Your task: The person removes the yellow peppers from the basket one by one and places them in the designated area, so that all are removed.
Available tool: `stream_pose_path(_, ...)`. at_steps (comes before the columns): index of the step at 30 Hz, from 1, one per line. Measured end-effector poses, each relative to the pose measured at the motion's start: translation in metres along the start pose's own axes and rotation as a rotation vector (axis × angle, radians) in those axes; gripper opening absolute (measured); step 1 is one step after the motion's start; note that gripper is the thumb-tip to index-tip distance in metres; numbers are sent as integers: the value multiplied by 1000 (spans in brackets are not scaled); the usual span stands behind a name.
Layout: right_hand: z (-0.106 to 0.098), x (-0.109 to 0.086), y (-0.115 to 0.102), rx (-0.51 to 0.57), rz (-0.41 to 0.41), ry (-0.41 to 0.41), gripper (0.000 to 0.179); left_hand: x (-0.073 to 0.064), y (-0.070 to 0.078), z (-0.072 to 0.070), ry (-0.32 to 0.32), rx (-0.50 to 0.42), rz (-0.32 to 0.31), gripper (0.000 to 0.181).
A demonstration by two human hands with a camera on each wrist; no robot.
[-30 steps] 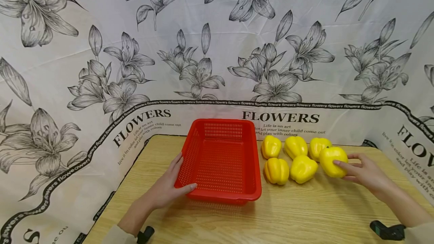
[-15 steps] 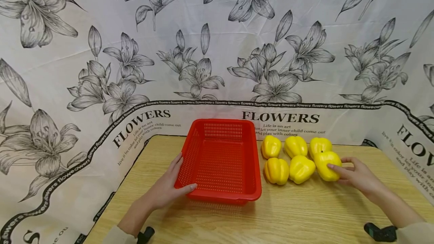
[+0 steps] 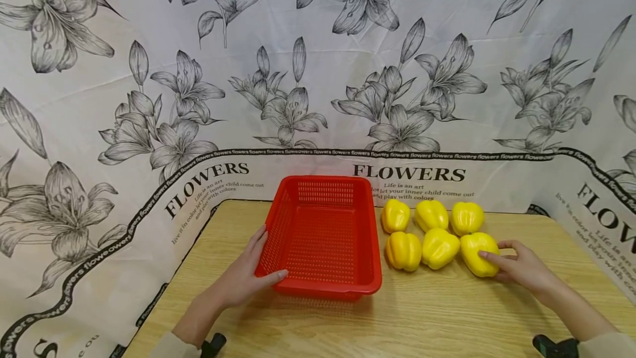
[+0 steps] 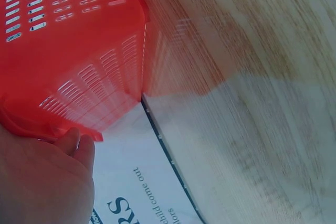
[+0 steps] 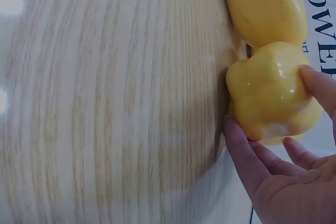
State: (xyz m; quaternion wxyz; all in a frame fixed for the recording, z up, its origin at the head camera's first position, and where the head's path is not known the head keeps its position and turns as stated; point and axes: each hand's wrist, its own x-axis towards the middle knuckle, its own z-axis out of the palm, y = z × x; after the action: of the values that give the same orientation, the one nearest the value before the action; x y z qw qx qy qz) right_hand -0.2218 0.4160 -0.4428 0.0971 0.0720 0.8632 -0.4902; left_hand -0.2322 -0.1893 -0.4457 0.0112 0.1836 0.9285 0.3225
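A red perforated plastic basket stands upright on the wooden table, with nothing inside it. My left hand holds its near left side, thumb over the rim; in the left wrist view the fingertips curl against the rim's outer edge. To the right of the basket sit several yellow bell peppers in two rows. At the right end of the front row, my right hand grips one yellow bell pepper between thumb and fingers, low at the tabletop. The right wrist view shows this pepper close to its neighbour.
Behind the table hangs a white cloth printed with flowers and lettering. The back row of peppers lies near that cloth. A dark device sits by the right wrist, another by the left.
My right hand has lowered the yellow bell pepper, moving it slightly left and toward me, into the front row. The neighbouring front pepper has shifted a little left. My left hand stays on the basket.
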Motion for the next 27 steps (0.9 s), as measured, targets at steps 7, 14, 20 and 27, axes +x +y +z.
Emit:
stream_pose_path(7, -2, 4, 0, -41, 3, -13, 87, 4, -1, 0, 10, 9, 4, 109)
stream_pose_path(14, -6, 5, 2, -67, 23, -40, 87, 6, -3, 1, 6, -26, 11, 105)
stream_pose_path(20, -8, 7, -1, -99, 14, -60, 88, 8, -5, -1, 8, -39, 8, 106)
stream_pose_path(27, -22, 0, -9, -393, -131, 71, 88, 8, -7, -3, 24, -102, -11, 104)
